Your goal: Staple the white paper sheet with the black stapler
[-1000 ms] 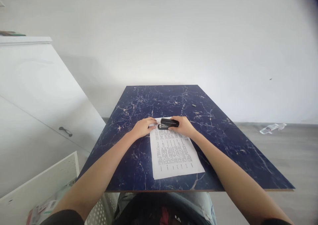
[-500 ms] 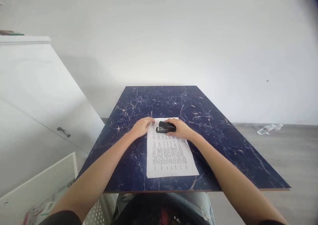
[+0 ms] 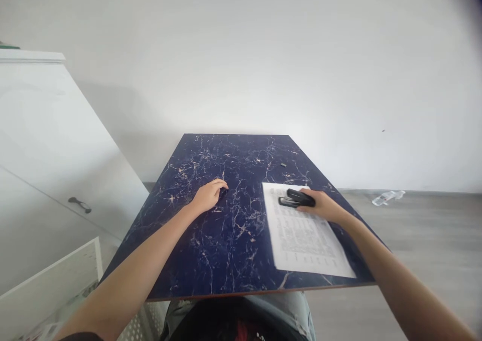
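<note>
A black stapler is gripped at its hinge end by my right hand. Its jaws stand apart and point left. Beneath it lies a printed sheet of paper, slightly slanted on the right half of the blue marbled table; whether there is more than one sheet I cannot tell. My left hand rests on the tabletop left of the paper and apart from it, its fingers loosely bent with nothing visible in them.
A small grey block sits toward the back of the table. To the left stands a white cabinet with a dark handle. Clear crumpled plastic lies on the floor at the right, by the wall.
My right hand has moved to the right with the stapler, and the paper has shifted right with it. My left hand, formerly at the paper's upper left edge, is now apart from it.
</note>
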Available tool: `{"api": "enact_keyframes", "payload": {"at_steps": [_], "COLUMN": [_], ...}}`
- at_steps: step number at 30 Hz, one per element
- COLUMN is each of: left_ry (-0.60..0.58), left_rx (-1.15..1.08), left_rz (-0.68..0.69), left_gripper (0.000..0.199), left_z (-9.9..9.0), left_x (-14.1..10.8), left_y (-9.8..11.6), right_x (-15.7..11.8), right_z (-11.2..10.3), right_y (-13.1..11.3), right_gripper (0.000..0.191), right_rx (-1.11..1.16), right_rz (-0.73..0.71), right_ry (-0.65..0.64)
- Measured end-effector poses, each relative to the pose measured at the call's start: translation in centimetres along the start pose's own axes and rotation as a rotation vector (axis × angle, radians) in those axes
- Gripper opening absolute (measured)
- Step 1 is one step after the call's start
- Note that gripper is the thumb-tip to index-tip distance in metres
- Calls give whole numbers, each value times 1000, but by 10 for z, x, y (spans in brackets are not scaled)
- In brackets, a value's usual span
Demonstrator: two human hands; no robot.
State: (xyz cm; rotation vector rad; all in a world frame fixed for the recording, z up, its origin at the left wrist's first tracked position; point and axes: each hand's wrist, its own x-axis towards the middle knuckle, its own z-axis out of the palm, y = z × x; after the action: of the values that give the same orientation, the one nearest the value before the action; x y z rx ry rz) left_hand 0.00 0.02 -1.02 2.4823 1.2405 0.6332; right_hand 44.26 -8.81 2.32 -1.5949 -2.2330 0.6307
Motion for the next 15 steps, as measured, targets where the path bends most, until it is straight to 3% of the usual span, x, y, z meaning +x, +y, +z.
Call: {"api": "enact_keyframes", "payload": {"at_steps": [5, 10, 11, 13, 15], "left_ry": [-19, -27, -32, -38, -36], "left_rx": [38, 54, 63, 99, 167], "left_rz": [-33, -40, -41, -42, -36], "left_gripper": [45, 45, 44, 41, 37], "left_z": [-1, -3, -3, -2, 2], "left_x": [1, 0, 0, 0, 1], "left_y": [5, 3, 3, 7, 17], "right_x": [-36, -29, -25, -15, 3], "right_z": [-28, -53, -61, -72, -70], "right_y": [55, 60, 55, 36, 4], "right_gripper": [54, 72, 72, 57, 42], "right_rx": [-21, 20, 31, 24, -21], "right_rz": [147, 86, 49, -3, -18], "right_ry": [19, -58, 2, 240, 443]}}
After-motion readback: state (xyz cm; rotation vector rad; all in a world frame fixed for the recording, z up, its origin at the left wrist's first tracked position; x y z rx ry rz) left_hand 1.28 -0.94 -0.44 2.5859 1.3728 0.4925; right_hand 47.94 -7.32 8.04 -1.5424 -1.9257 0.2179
